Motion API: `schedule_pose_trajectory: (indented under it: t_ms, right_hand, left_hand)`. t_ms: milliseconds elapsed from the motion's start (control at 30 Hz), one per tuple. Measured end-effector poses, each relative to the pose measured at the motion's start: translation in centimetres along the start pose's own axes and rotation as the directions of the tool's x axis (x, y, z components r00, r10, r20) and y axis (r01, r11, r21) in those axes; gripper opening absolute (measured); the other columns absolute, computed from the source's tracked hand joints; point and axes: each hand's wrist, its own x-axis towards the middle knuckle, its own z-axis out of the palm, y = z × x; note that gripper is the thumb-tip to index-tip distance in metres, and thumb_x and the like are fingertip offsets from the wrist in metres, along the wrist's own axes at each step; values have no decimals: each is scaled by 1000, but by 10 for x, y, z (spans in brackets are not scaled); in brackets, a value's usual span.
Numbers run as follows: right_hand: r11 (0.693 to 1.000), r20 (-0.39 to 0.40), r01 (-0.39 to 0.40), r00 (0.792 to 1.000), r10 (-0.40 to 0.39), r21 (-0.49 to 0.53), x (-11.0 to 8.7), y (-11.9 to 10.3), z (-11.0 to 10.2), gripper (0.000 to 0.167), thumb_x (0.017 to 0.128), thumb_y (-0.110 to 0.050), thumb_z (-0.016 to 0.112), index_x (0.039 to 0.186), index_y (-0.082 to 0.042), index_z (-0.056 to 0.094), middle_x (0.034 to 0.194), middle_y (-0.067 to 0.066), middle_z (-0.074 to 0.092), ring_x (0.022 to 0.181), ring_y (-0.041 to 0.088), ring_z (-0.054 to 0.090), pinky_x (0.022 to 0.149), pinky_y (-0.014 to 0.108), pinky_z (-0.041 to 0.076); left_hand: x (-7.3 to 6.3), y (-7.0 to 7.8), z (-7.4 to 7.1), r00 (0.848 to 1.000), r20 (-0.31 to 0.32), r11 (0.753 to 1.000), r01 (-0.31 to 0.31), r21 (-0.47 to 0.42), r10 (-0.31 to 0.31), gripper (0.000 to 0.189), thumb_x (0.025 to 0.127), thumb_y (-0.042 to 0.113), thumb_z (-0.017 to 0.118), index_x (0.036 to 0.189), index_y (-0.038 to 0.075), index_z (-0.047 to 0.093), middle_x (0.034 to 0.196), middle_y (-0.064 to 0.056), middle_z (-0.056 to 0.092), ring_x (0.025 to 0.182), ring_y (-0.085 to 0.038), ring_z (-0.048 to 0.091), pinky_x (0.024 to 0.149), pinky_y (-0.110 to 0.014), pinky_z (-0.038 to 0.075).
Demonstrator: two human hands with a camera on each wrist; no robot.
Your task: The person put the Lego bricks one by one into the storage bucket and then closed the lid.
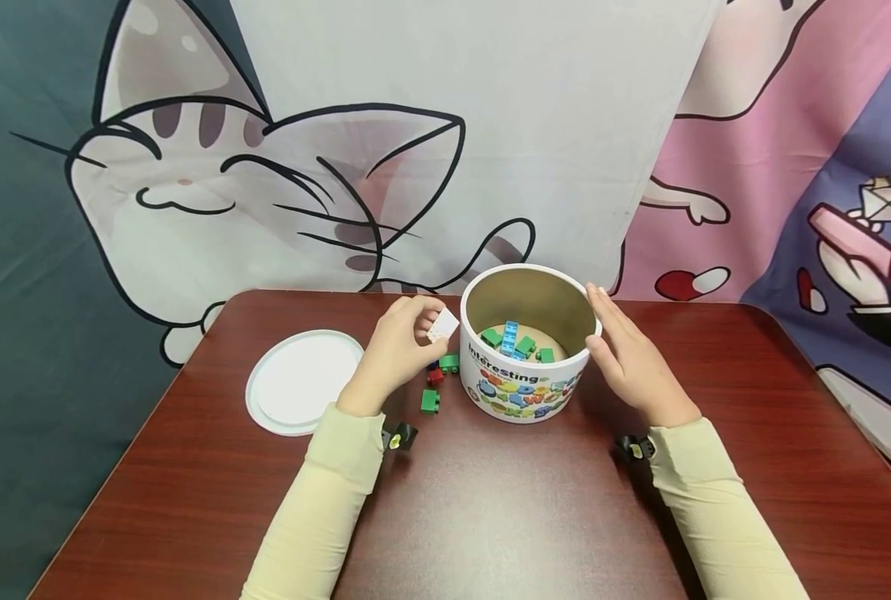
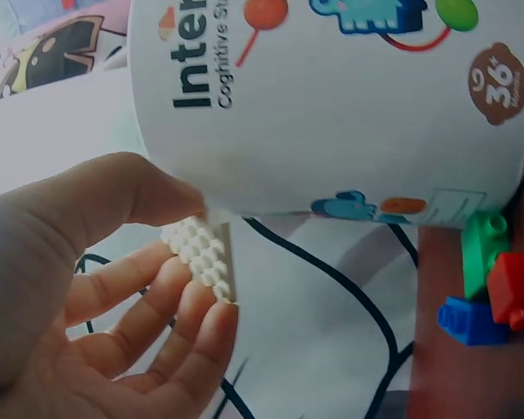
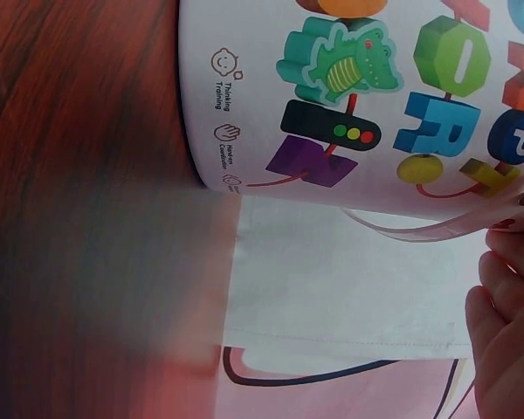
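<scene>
To the left of the round white tub, a pale disc-shaped lid lies flat on the brown table. Next, between lid and tub, comes the left hand, its thumb and fingertips pinching a white brick with a studded face. That brick is up off the table, just beside the tub's left rim; whether it touches the rim I cannot tell. Below it, close to the tub's left side, sit a blue brick, a red brick and a green brick, with another green brick slightly nearer the person. Inside the tub, on its floor, rest a blue studded piece and several green pieces. At the tub's right rim the right hand has its fingers straight and together, thumb apart, resting against the tub near its strap handle without gripping a brick.
</scene>
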Motion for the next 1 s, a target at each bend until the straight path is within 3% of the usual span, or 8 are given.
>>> schedule_pose_trajectory:
  t_ms: [133,333,600,800,1000]
  right_hand:
    - [1000,-1,0,1000,0,-2,0,0,-2,63,105,-32,51,161,-12,28,165,11,29,153,28,23,123,34,20]
    - [1000,5,2,1000,-2,-10,1,0,-3,63,105,-34,51,161,-12,28,165,11,29,153,28,23,123,36,20]
    - [1000,-5,21,1000,-22,-18,1,-1,-1,64,104,-30,54,159,-8,31,164,12,31,152,32,25,123,31,18]
    - [999,-7,35,999,-35,-23,2,-3,-3,65,101,-22,59,158,-6,33,163,14,32,151,33,26,123,31,18]
    - [999,-3,32,999,-32,-22,1,-2,-2,64,105,-34,52,159,-7,31,163,13,31,152,31,25,123,32,18]
  left_hand:
    - [0,9,1,995,-60,997,-75,14,76,41,82,2,75,122,3,64,109,-10,62,98,-21,60,88,-32,56]
    - [-2,22,4,972,-128,980,-197,9,197,41,82,2,76,121,2,65,108,-11,61,99,-21,60,87,-31,55]
    - [2,33,10,948,-149,959,-283,13,282,42,82,0,75,123,3,65,109,-10,60,100,-20,60,89,-28,54]
    - [16,43,15,950,-78,953,-299,36,301,44,81,0,75,124,3,65,111,-10,60,99,-20,60,88,-27,53]
    - [31,55,22,959,85,951,-281,128,272,42,84,4,76,125,4,65,113,-11,60,99,-21,56,88,-31,50]
